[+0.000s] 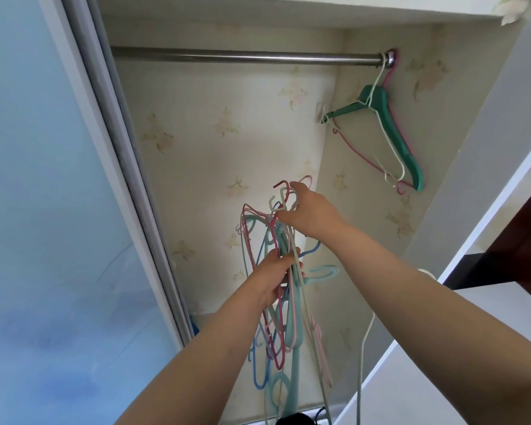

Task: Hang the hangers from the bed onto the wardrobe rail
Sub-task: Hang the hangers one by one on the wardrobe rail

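Between both hands hangs the bundle of hangers (284, 289), long axis pretty much vertical, hooks up top. Left hand (275, 276) is clamped round the middle of the bunch; right hand (311, 214) sits just above it, fingers pinching at the hooks, probably picking one out. Wardrobe rail (246, 56) runs sideways well above both hands, right hand nearer. A few hung hangers (387, 130) already sit at its far right end.

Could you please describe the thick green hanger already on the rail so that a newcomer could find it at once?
Follow the metal wardrobe rail across the top of the closet to its far right end, by the side wall. Three hangers hang there together; the thick green hanger is the broad, flat plastic one. Its neighbours, the white hanger and the pink hanger, are thin wire-like outlines.
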The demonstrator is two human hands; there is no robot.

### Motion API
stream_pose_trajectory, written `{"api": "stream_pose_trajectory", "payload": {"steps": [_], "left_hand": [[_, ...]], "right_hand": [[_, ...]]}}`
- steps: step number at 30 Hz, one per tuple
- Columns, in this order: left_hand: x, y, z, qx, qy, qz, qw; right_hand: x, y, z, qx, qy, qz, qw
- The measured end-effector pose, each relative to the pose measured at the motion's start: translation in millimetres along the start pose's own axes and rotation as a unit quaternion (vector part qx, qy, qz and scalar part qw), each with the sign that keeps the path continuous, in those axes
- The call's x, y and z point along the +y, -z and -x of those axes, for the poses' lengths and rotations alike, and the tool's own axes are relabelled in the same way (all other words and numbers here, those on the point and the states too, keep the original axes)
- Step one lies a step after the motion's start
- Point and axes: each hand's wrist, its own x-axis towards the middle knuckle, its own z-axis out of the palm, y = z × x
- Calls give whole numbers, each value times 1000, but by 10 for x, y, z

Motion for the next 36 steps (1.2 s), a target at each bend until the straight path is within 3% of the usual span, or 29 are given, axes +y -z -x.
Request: {"api": "stream_pose_trajectory", "payload": {"steps": [6,14,24,32,36], "left_hand": [[51,-58,-39,23,-6,-33,999],[134,6,-105,-4,-26,-18,999],[103,6,-151,33,-49,-32,998],[24,154,-191,84,-57,-181,978],[-139,216,-186,82,-62,-250,963]], "right_hand": [[-24,47,-92,-66,-22,5,998],[-65,97,-185,-33,-11,-80,996],[-113,123,-190,-108,-44,-83,990],[-8,289,-260,-128,2,121,984],[-5,339,-316,-212,-53,176,960]]}}
